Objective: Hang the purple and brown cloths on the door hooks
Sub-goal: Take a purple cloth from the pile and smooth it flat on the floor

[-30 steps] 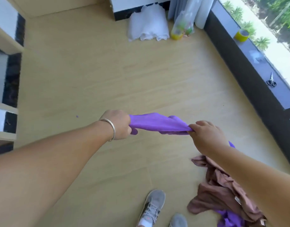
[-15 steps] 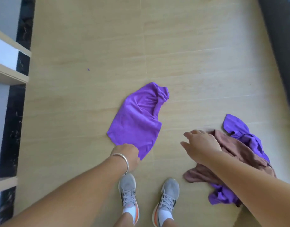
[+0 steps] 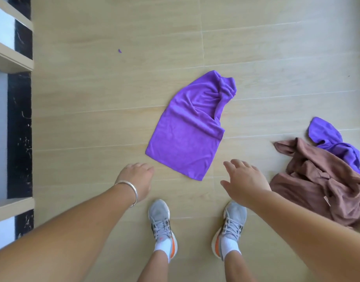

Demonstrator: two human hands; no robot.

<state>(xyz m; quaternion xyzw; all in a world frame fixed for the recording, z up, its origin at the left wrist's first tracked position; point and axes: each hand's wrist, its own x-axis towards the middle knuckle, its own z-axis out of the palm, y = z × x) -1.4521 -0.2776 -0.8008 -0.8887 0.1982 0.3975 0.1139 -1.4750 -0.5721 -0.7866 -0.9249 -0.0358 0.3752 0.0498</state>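
While flat, purple cloth point(image 3: 185, 131) btwn hands point(image 3: 244, 181).

Floor: pale wood-look tiled floor point(image 3: 105, 110) under my grey sneakers point(image 3: 160, 222).
Centre: flat purple microfibre cloth point(image 3: 187, 135).
Right: crumpled brown cloth point(image 3: 317, 186) touching another purple cloth point(image 3: 335, 143).
Far left: tiny purple scrap point(image 3: 119, 51).

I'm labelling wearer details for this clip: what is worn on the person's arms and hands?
Both arms are bare, no sleeves or gloves in view. The left hand has a thin silver bangle at the wrist. The right hand wears nothing visible.
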